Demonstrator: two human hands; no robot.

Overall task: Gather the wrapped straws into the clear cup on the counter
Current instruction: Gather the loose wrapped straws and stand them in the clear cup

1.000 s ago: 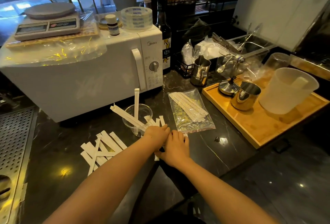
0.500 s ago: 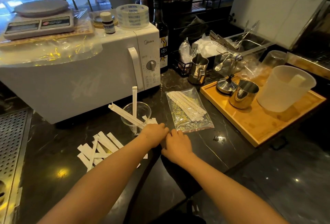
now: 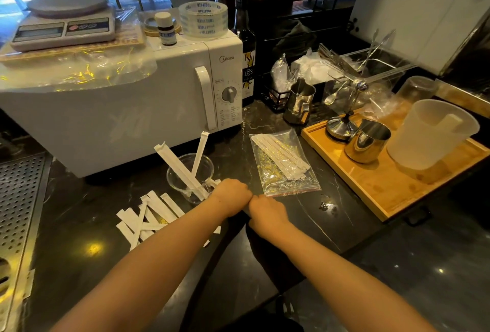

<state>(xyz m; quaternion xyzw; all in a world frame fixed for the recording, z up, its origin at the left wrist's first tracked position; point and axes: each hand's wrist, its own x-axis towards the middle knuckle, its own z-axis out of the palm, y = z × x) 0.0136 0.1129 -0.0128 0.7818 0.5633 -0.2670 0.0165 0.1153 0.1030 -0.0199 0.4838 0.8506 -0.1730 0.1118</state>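
Observation:
A clear cup (image 3: 177, 183) stands on the dark counter in front of the microwave, with two white wrapped straws (image 3: 183, 170) leaning in it. A loose pile of wrapped straws (image 3: 148, 217) lies on the counter to its left. My left hand (image 3: 231, 195) is curled just right of the cup, and white straw ends show between it and the cup. My right hand (image 3: 266, 213) is fisted and touches the left hand's knuckles. What either hand holds is hidden by the fingers. A clear zip bag (image 3: 285, 164) with several more wrapped straws lies to the right.
A white microwave (image 3: 127, 109) stands right behind the cup, with a scale and tape rolls on top. A wooden tray (image 3: 381, 194) with a steel jug, a lid and a plastic pitcher sits at the right. A perforated drain grid (image 3: 18, 199) is at the far left.
Both hands stay pressed together near the cup and have curled tighter. The straw ends by the left hand are more covered. The camera has shifted slightly.

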